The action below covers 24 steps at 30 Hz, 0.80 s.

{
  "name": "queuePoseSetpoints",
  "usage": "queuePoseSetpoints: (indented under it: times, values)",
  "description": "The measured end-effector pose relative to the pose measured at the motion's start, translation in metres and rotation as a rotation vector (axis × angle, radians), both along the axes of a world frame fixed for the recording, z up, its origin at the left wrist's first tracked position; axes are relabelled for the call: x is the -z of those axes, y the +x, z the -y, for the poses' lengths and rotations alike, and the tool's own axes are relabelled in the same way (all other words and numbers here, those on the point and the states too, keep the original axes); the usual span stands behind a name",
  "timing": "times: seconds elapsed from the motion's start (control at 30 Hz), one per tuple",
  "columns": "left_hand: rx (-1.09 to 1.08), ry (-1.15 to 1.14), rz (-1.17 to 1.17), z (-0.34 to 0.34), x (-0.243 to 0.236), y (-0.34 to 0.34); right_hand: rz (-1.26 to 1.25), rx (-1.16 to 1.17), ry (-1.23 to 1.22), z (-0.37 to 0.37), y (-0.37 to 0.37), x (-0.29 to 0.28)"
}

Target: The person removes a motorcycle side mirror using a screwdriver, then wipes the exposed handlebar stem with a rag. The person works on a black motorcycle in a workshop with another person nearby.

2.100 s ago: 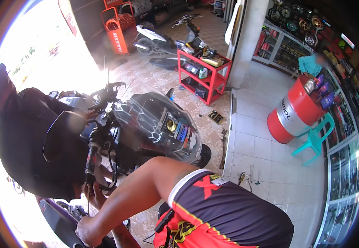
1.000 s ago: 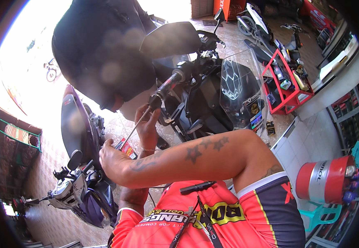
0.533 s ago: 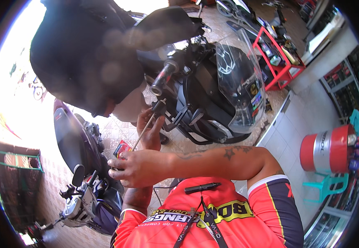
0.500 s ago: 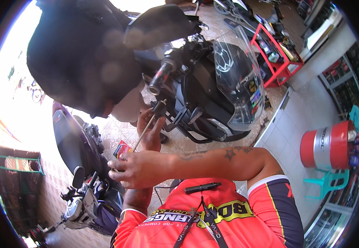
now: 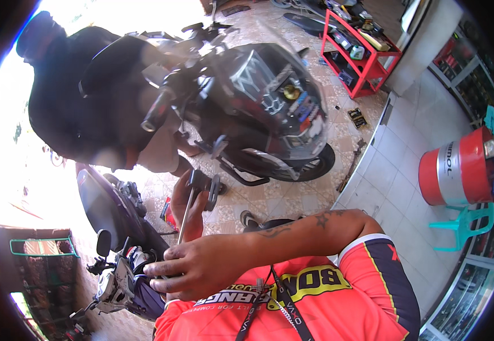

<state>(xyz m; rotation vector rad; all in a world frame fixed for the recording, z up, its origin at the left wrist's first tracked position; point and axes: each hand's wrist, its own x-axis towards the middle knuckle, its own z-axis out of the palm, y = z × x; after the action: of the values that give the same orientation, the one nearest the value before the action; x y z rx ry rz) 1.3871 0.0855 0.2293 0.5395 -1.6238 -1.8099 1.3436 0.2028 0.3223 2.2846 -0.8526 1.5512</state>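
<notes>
My right hand (image 5: 198, 266) crosses in front of my red shirt and grips the handle end of a long thin screwdriver (image 5: 184, 215), whose shaft points up. My left hand (image 5: 193, 211) is just above it, closed around a small black bracket-like part (image 5: 207, 187) at the screwdriver's tip. Both hands are held in the air below the handlebar grip (image 5: 155, 109) of a black motorcycle (image 5: 264, 96), apart from it.
A person in dark clothes (image 5: 82, 96) leans over the motorcycle's handlebar at upper left. A second parked bike (image 5: 116, 267) stands at lower left. A red shelf trolley (image 5: 360, 51), a red-and-silver drum (image 5: 457, 167) and a teal plastic chair (image 5: 463, 221) stand to the right.
The view has swung. My hands with the screwdriver and black part were up at the handlebar grip's end; now they are lower and away from it.
</notes>
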Motion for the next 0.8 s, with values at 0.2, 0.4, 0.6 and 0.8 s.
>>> queuePoseSetpoints:
  times: [0.2,0.4,0.6,0.8]
  values:
    - [0.178,0.144,-0.067,-0.109,0.029,-0.038,0.114,0.144,-0.075,-0.135,-0.059,0.011]
    - [0.466,0.268,0.008,-0.212,0.064,-0.123,0.197,0.613,0.039,-0.265,-0.114,0.03]
    - [0.778,0.391,0.154,-0.312,0.087,-0.225,0.171,0.992,0.129,-0.361,-0.167,0.045]
    - [1.03,0.352,0.192,-0.4,0.093,-0.336,0.585,1.133,0.381,-0.457,-0.237,0.053]
